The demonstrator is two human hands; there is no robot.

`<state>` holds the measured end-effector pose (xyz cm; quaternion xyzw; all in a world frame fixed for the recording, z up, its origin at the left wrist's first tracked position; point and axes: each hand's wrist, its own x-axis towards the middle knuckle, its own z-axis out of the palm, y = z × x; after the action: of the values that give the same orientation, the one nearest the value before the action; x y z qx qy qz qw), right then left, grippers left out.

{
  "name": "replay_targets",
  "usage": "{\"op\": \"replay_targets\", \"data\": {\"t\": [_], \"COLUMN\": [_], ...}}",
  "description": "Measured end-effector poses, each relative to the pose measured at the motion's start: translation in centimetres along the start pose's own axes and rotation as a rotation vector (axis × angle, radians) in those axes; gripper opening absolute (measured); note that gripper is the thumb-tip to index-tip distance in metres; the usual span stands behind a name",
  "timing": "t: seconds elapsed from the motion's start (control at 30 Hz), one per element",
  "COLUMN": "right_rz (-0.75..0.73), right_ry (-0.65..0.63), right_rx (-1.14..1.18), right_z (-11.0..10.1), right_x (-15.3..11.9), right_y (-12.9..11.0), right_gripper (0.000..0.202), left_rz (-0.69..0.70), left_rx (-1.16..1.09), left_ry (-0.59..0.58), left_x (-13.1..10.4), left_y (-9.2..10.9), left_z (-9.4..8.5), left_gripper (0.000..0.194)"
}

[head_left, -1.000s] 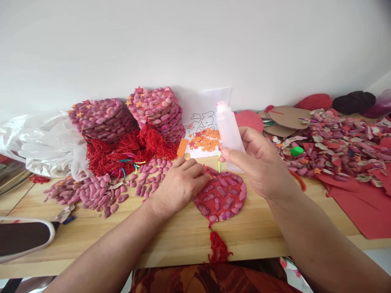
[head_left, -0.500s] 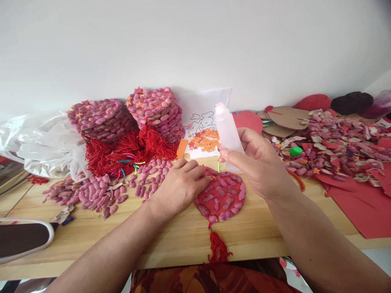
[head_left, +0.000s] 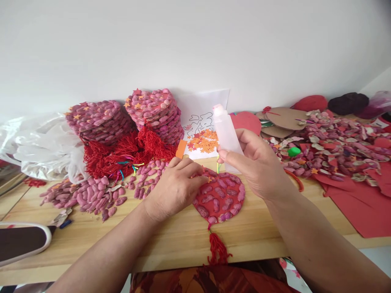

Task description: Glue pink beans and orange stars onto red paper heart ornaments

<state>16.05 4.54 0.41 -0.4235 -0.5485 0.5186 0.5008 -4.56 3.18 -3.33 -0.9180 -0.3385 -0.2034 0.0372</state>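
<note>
A red disc covered in pinkish-purple peanuts lies on the wooden table in front of me, a red yarn tassel hanging from its near edge. At the disc's upper left, the bent fingers of my left hand pinch at a small orange star; the fingertips partly hide the contact. My right hand grips a translucent white squeeze bottle nearly upright, its pink-stained tip upward, above the disc's far right edge. A yellow-green loop shows at the disc's far edge beside my right thumb.
Behind are two stacks of peanut-covered discs with red tassels. Cut-out stars lie on white paper. Loose peanuts and a clear plastic bag are left; mixed peanuts, a green cap and red paper right.
Very little differs. The view has shifted slightly; both hands keep nearly the same places, the left at the disc's upper left and the right around the squeeze bottle.
</note>
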Motion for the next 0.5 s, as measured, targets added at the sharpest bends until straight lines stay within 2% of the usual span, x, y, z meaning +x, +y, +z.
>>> {"op": "replay_targets", "data": {"t": [0.33, 0.5], "right_rz": [-0.016, 0.002], "right_ry": [0.004, 0.001], "right_rx": [0.008, 0.003], "right_z": [-0.14, -0.13], "right_x": [0.04, 0.05], "right_y": [0.18, 0.13], "right_gripper": [0.016, 0.016], "left_rz": [0.053, 0.035], "left_rx": [0.029, 0.006], "left_ry": [-0.049, -0.042], "left_x": [0.10, 0.00], "left_y": [-0.01, -0.19], "left_z": [0.03, -0.05], "left_gripper": [0.020, 0.020]}}
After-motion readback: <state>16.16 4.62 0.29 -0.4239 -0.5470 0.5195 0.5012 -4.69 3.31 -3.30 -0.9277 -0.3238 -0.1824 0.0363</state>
